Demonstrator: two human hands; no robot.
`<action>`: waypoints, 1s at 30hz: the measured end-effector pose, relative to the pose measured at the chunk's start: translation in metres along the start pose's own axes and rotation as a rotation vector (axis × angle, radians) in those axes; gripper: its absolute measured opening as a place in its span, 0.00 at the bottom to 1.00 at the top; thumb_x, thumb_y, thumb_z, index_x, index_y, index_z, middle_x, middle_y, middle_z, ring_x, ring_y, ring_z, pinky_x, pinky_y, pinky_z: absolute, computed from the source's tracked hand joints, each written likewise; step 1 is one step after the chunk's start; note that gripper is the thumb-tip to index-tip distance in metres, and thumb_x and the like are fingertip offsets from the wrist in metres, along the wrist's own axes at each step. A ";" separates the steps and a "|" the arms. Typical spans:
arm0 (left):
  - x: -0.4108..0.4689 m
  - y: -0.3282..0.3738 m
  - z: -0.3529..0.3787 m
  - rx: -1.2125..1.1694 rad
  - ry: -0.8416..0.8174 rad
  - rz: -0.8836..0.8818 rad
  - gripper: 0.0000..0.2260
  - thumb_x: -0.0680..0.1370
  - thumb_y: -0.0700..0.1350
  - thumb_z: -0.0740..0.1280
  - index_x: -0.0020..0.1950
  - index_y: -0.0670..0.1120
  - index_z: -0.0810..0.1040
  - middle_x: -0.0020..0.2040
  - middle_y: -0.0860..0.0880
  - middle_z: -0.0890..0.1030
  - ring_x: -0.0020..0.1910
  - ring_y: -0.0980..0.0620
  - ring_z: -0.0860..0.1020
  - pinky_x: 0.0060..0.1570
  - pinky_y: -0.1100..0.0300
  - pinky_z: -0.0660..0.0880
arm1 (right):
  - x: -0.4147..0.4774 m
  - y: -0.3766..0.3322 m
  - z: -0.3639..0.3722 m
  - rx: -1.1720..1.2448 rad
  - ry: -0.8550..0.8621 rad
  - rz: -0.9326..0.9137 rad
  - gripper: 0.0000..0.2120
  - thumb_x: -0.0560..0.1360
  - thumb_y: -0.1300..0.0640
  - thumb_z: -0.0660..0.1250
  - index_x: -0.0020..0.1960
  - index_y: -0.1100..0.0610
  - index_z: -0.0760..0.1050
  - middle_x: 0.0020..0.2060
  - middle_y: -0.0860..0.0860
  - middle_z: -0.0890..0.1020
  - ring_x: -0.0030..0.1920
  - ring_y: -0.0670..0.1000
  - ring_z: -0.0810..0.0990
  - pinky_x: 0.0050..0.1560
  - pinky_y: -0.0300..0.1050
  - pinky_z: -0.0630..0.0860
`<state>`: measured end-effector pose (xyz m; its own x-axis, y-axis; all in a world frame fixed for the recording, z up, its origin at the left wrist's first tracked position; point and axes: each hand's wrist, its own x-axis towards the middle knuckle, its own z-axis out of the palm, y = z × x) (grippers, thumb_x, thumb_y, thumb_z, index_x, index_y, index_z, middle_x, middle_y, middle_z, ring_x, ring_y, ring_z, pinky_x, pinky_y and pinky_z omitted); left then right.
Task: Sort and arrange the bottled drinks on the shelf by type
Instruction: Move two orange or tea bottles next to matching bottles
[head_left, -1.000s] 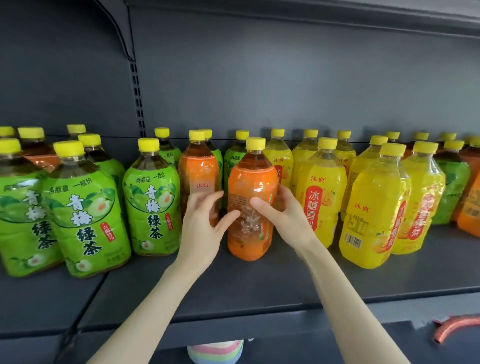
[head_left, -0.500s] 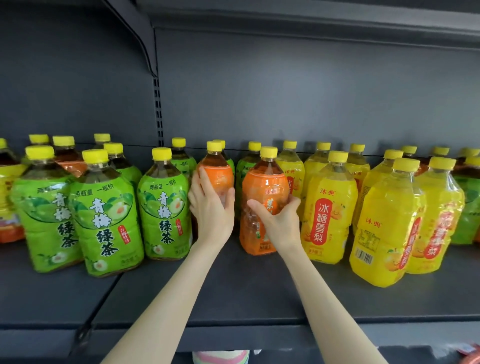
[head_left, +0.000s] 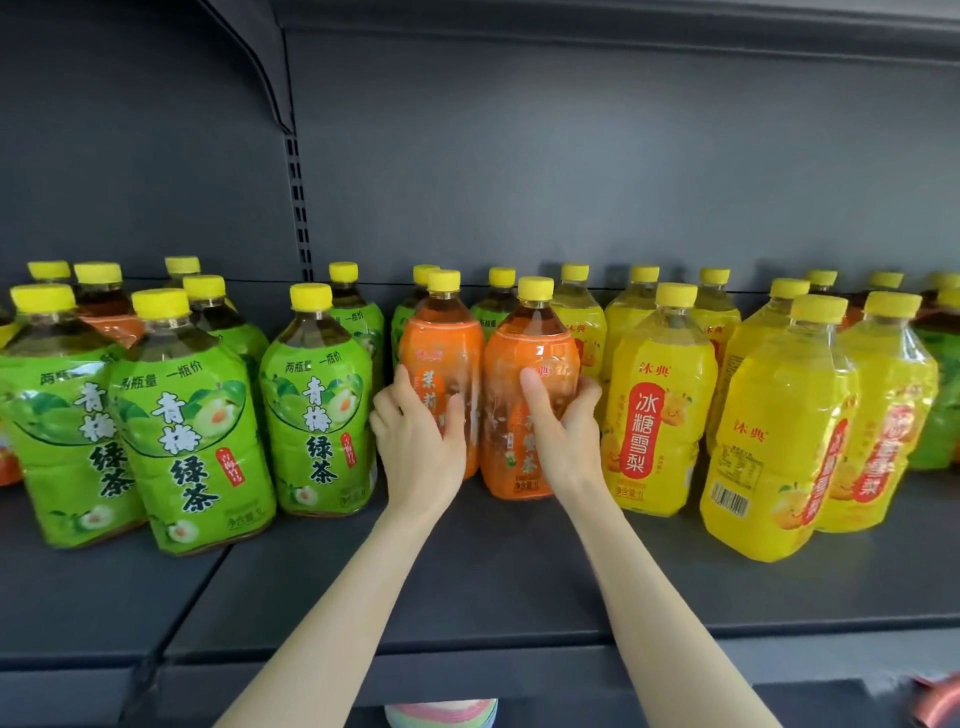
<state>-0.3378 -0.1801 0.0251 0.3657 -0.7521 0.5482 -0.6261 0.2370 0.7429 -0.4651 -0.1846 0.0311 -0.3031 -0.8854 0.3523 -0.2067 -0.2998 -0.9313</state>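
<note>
Two orange-labelled tea bottles with yellow caps stand side by side at the middle of the dark shelf (head_left: 467, 582). My left hand (head_left: 421, 441) wraps the left orange bottle (head_left: 444, 353) from its left side. My right hand (head_left: 563, 431) grips the right orange bottle (head_left: 524, 364), thumb across its front. Green-labelled tea bottles (head_left: 192, 431) fill the left part of the shelf. Yellow pear-drink bottles (head_left: 657, 410) fill the right part. More green and yellow bottles stand in the back row, partly hidden.
An orange bottle (head_left: 106, 317) sits among the green ones at back left. A green bottle (head_left: 940, 395) and orange ones stand at the far right. A slotted upright (head_left: 298, 208) divides the back panel. The shelf's front strip is bare.
My left hand has gone from the right orange bottle to the left one and closed around it. Both orange bottles now stand upright close together, turned so more of their labels show.
</note>
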 end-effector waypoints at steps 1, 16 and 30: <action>-0.003 0.000 0.001 0.004 0.020 -0.001 0.29 0.79 0.51 0.61 0.75 0.40 0.54 0.68 0.38 0.63 0.68 0.40 0.61 0.66 0.48 0.60 | 0.000 0.001 -0.001 0.013 -0.012 0.005 0.38 0.72 0.37 0.65 0.74 0.53 0.56 0.67 0.51 0.72 0.66 0.53 0.73 0.66 0.53 0.72; 0.016 -0.017 -0.005 -0.381 -0.232 -0.301 0.36 0.69 0.66 0.66 0.71 0.48 0.65 0.64 0.48 0.74 0.62 0.47 0.73 0.59 0.50 0.73 | -0.001 0.000 -0.002 0.068 -0.041 0.135 0.38 0.68 0.38 0.72 0.71 0.53 0.63 0.62 0.49 0.77 0.60 0.52 0.78 0.61 0.53 0.76; -0.046 -0.010 -0.054 -0.463 -0.280 -0.197 0.34 0.57 0.75 0.69 0.57 0.58 0.72 0.58 0.50 0.78 0.57 0.51 0.77 0.57 0.47 0.75 | -0.075 -0.015 -0.043 0.140 -0.027 0.046 0.32 0.57 0.30 0.70 0.56 0.45 0.72 0.51 0.46 0.83 0.51 0.48 0.83 0.49 0.46 0.81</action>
<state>-0.3116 -0.1146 0.0133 0.2095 -0.9285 0.3067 -0.1751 0.2729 0.9460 -0.4797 -0.0983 0.0225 -0.2841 -0.9079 0.3083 -0.0605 -0.3039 -0.9508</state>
